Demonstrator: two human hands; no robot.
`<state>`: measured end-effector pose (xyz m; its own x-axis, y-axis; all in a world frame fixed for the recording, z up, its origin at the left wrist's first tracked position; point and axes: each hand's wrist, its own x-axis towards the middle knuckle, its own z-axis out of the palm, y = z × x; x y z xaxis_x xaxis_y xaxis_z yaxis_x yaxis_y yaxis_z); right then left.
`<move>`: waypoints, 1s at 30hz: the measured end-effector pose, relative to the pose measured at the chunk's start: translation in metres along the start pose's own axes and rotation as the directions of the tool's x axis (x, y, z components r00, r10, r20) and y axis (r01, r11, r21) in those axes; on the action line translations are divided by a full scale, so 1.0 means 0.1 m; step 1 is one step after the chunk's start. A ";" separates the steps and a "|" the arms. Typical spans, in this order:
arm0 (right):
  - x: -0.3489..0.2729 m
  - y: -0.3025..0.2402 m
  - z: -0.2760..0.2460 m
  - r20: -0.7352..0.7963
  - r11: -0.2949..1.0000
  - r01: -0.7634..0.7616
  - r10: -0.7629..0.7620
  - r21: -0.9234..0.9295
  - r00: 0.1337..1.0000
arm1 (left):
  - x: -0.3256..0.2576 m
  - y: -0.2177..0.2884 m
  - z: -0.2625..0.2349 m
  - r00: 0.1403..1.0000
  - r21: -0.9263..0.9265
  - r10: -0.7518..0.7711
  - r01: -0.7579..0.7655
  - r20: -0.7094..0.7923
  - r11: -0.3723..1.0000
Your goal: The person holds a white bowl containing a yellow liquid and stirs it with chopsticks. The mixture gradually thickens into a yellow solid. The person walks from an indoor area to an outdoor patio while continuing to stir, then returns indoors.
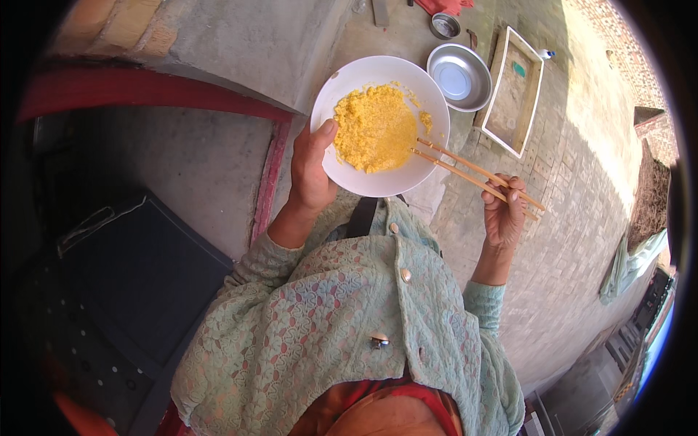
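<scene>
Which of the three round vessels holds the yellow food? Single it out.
The white bowl, yellow food inside and chopsticks reaching in. Both others, the wide basin and smaller bowl beyond it, are grey metal and show none.

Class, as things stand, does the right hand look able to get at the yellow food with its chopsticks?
Probably yes: the right hand grips the chopsticks, their tips reach inside the bowl by the yellow food, and nothing visible blocks them.

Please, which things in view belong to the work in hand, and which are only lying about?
In use:
white bowl, in left fingers
yellow food, in the bowl
chopsticks, in right fingers

Apparently just lying about:
metal basin
small metal bowl
white-rimmed tray
</scene>
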<state>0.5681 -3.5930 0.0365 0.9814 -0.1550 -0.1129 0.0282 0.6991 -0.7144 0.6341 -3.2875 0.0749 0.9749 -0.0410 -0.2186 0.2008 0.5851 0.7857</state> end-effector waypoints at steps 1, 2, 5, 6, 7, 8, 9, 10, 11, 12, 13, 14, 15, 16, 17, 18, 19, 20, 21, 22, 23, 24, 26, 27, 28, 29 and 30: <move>-0.01 0.00 0.00 -0.001 1.000 0.003 -0.003 0.002 1.000 | 0.00 0.00 -0.01 1.000 0.006 -0.007 0.007 0.007 1.000; -0.01 0.00 0.00 -0.001 1.000 0.007 -0.007 0.004 1.000 | 0.00 0.00 0.00 1.000 0.002 -0.006 0.006 0.009 1.000; -0.03 0.00 -0.04 0.007 1.000 0.021 -0.021 0.000 1.000 | -0.01 0.00 0.01 1.000 -0.008 -0.007 0.007 0.020 1.000; -0.04 0.00 -0.06 0.011 1.000 0.026 -0.026 -0.003 1.000 | 0.00 -0.01 0.01 1.000 -0.012 -0.010 0.010 0.028 1.000; -0.05 0.00 -0.06 0.010 1.000 0.025 -0.025 0.008 1.000 | 0.00 -0.01 0.00 0.999 -0.016 -0.012 0.013 0.035 1.000; -0.06 0.00 -0.06 0.008 1.000 0.024 -0.024 0.018 1.000 | 0.00 -0.01 0.01 0.999 -0.014 -0.007 0.008 0.032 1.000; -0.07 0.00 -0.06 0.006 0.999 0.024 -0.024 0.027 1.000 | -0.01 -0.01 0.02 1.000 -0.012 -0.002 0.002 0.029 1.000; -0.08 0.01 -0.07 0.007 0.999 0.028 -0.028 0.026 1.000 | -0.01 -0.01 0.02 1.000 -0.010 0.004 -0.003 0.025 1.000; -0.08 0.01 -0.08 0.008 0.999 0.032 -0.032 0.025 0.999 | -0.01 -0.02 0.02 1.000 -0.009 0.004 -0.004 0.022 1.000; -0.09 0.01 -0.08 0.009 0.999 0.036 -0.036 0.025 0.999 | -0.01 -0.02 0.03 1.000 -0.008 0.005 -0.004 0.019 1.000; -0.09 0.01 -0.09 0.010 0.999 0.038 -0.038 0.025 0.999 | -0.01 -0.02 0.03 1.000 -0.006 0.005 -0.005 0.016 1.000; -0.10 0.02 -0.09 0.010 0.999 0.040 -0.040 0.025 0.999 | -0.01 -0.02 0.02 1.000 -0.006 0.004 -0.004 0.016 1.000; -0.10 0.02 -0.10 0.010 0.999 0.043 -0.043 0.025 0.999 | -0.01 -0.02 0.02 1.000 -0.006 0.003 -0.003 0.016 1.000; -0.10 0.02 -0.09 0.011 0.999 0.046 -0.046 0.026 0.999 | -0.01 -0.02 0.02 1.000 -0.005 0.002 -0.001 0.016 1.000; -0.10 0.02 -0.10 0.014 0.998 0.048 -0.048 0.027 0.999 | -0.01 -0.02 0.02 1.000 -0.009 0.000 0.000 0.020 1.000; -0.11 0.02 -0.10 0.016 0.998 0.050 -0.050 0.029 0.999 | -0.02 -0.02 0.03 1.000 -0.013 -0.002 0.002 0.025 1.000; -0.12 0.02 -0.10 0.021 0.997 0.062 -0.062 0.036 0.998 | -0.02 -0.02 0.03 1.000 -0.017 -0.003 0.004 0.029 1.000; -0.13 0.02 -0.10 0.026 0.996 0.073 -0.075 0.044 0.997 | -0.02 -0.02 0.02 0.999 -0.012 -0.009 0.009 0.035 1.000; -0.13 0.02 -0.10 0.030 0.995 0.085 -0.087 0.051 0.996 | -0.02 -0.02 0.00 0.999 -0.006 -0.015 0.015 0.042 1.000; -0.13 0.01 -0.09 0.028 0.996 0.079 -0.081 0.052 0.996 | -0.02 -0.03 0.00 0.999 -0.001 -0.021 0.021 0.048 1.000; -0.13 0.01 -0.07 0.028 0.996 0.072 -0.074 0.052 0.997 | -0.03 -0.03 0.00 0.999 -0.001 -0.018 0.018 0.043 1.000; -0.12 0.00 -0.06 0.027 0.996 0.065 -0.066 0.053 0.997 | -0.03 -0.03 0.01 0.999 -0.001 -0.015 0.015 0.038 1.000; -0.13 0.00 -0.06 -0.002 0.996 0.071 -0.071 0.063 0.997 | -0.02 -0.03 0.01 0.999 -0.003 -0.019 0.020 0.033 1.000; -0.13 0.00 -0.06 -0.018 0.995 0.075 -0.074 0.067 0.997 | -0.02 -0.04 0.01 0.999 -0.006 -0.027 0.027 0.033 1.000; -0.13 -0.01 -0.04 -0.017 0.997 0.067 -0.067 0.029 0.998 | -0.02 -0.04 0.01 0.999 -0.008 -0.034 0.035 0.033 0.999; -0.14 -0.01 -0.01 -0.015 0.998 0.058 -0.058 -0.006 0.998 | -0.02 -0.04 0.01 0.999 -0.023 -0.033 0.033 0.042 0.999; -0.14 -0.01 0.01 -0.013 0.998 0.049 -0.050 -0.041 0.999 | -0.02 -0.04 0.01 0.998 -0.037 -0.031 0.032 0.050 0.999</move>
<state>0.5544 -3.5903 0.0393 0.9762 -0.1988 -0.0866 0.0685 0.6615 -0.7468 0.6318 -3.2913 0.0726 0.9719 -0.0994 -0.2132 0.2286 0.6131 0.7562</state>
